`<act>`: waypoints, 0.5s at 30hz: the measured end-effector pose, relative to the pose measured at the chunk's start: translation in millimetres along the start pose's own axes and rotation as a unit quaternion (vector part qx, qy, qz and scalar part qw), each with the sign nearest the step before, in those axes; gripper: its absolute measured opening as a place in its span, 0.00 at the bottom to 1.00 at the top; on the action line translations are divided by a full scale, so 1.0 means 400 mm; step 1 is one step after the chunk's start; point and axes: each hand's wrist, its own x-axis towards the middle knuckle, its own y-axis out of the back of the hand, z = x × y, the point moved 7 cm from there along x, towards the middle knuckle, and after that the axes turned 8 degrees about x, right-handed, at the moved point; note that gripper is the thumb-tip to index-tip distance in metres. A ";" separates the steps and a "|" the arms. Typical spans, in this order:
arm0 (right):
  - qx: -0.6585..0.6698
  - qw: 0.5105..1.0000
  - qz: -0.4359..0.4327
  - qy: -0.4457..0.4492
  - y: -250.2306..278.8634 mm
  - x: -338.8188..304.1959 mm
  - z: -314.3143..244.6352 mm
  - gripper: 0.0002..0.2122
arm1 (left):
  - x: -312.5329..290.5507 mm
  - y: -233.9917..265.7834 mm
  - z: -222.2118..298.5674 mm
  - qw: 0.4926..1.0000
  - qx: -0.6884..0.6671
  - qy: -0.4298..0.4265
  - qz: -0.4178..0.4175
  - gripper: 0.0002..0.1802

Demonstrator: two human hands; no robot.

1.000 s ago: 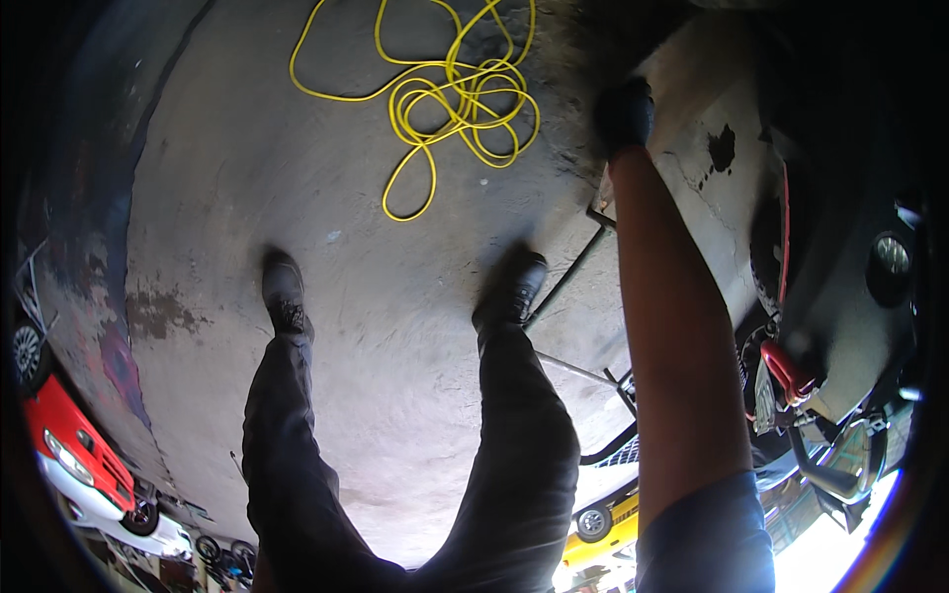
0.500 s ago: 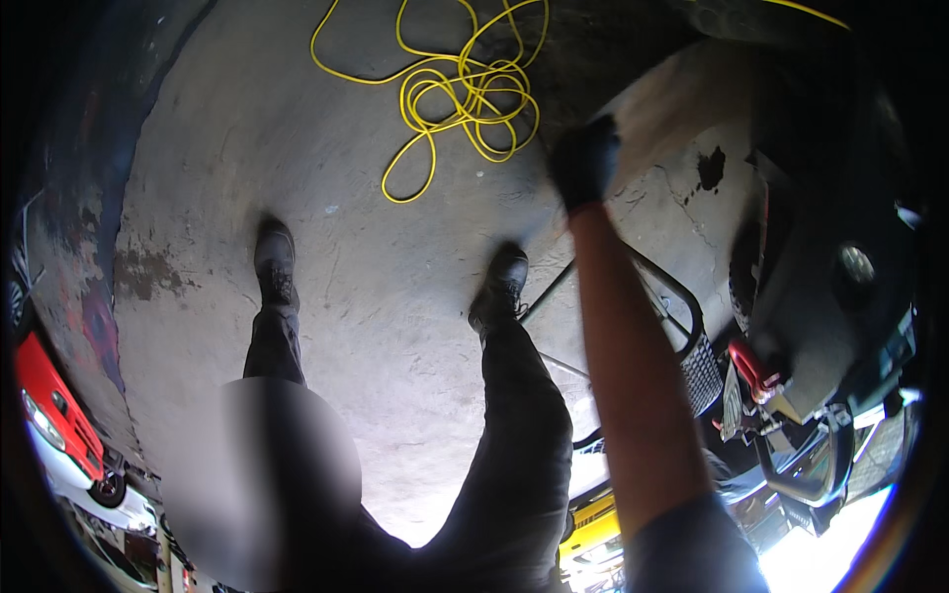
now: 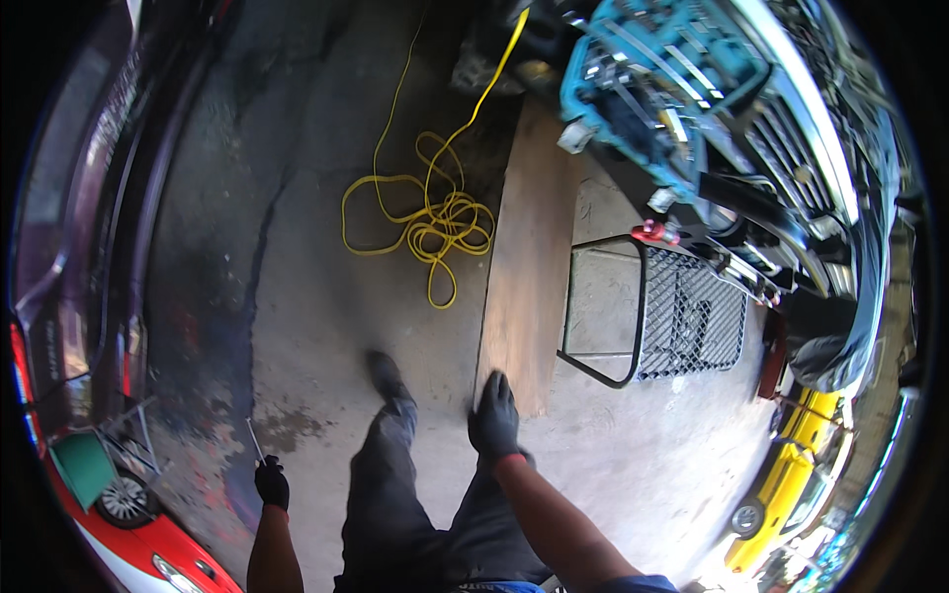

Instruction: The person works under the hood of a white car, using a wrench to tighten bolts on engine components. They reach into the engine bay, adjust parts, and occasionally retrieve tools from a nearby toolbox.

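Note:
My left hand (image 3: 272, 482), in a black glove, is closed around a slim metal tool (image 3: 254, 435) at the lower left. The tool points up and away; its exact kind is too small to tell. My right hand (image 3: 494, 420), also gloved in black, is over the near left corner of a long brown wooden board (image 3: 529, 267). Its fingers look stretched forward, with no held thing visible. Whether the palm presses on the board cannot be told. My legs and one dark shoe (image 3: 390, 381) show between the hands.
A yellow cable (image 3: 450, 222) lies tangled on the concrete floor. A black metal-mesh frame (image 3: 692, 316) sits right of the board. A blue tool case (image 3: 643, 89) rests by an opened car front (image 3: 791, 158). Red (image 3: 148, 534) and yellow cars (image 3: 791, 474) stand beyond.
The view has swung, bringing the tool case, the whole board and my left hand with its tool into sight. My right hand has drawn back from far forward to nearer my body.

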 end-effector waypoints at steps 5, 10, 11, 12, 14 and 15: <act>0.029 0.991 0.112 0.061 0.285 -0.397 -0.023 0.33 | 0.053 0.089 0.233 0.998 -0.011 -0.050 -0.020 0.19; 0.076 0.935 0.339 0.073 0.630 -0.727 -0.082 0.12 | -0.072 0.010 0.649 0.966 -0.142 -0.208 -0.062 0.19; 0.088 0.927 0.355 0.081 0.666 -0.776 -0.066 0.10 | -0.074 0.019 0.678 0.956 -0.145 -0.253 -0.026 0.17; 0.096 0.903 0.403 0.116 0.726 -0.826 -0.077 0.08 | -0.085 0.010 0.710 0.938 -0.204 -0.279 -0.020 0.15; 0.146 0.851 0.491 0.117 0.870 -0.912 -0.052 0.04 | -0.156 -0.035 0.830 0.933 -0.160 -0.309 -0.086 0.20; 0.188 0.824 0.527 0.082 0.946 -0.959 -0.019 0.05 | -0.251 -0.031 0.928 0.926 -0.142 -0.342 -0.080 0.20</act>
